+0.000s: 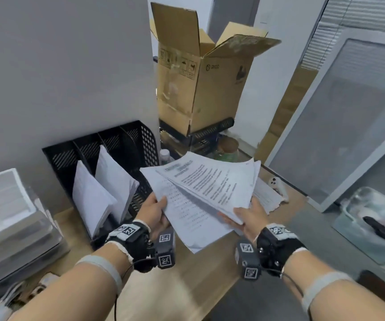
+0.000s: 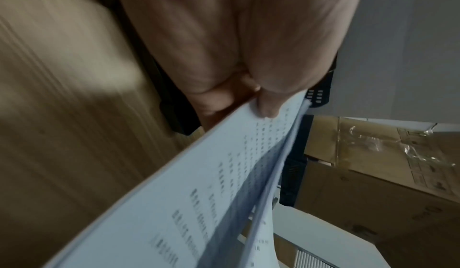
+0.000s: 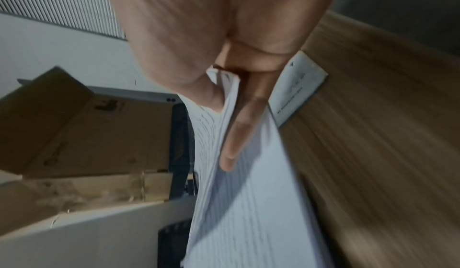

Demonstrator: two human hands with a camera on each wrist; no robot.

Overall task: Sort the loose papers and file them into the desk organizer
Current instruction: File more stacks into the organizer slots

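Observation:
A fanned bundle of printed papers (image 1: 200, 191) hangs above the wooden desk (image 1: 182, 286), held by both hands. My left hand (image 1: 158, 210) pinches the lower sheet's left edge, thumb on top (image 2: 267, 107). My right hand (image 1: 244, 216) grips the upper stack's near corner, thumb above and fingers (image 3: 234, 140) beneath. The black mesh desk organizer (image 1: 140, 140) stands against the wall to the left of the papers. Two of its slots hold white papers (image 1: 103, 188). More loose sheets (image 1: 268, 195) lie on the desk under the right side of the bundle.
An open cardboard box (image 1: 200, 75) sits on a black rack behind the desk. A white controller (image 1: 278, 185) lies at the desk's right edge. Clear plastic trays with paper (image 1: 8, 216) stand at the left. A clear bin (image 1: 372, 225) sits on the floor at right.

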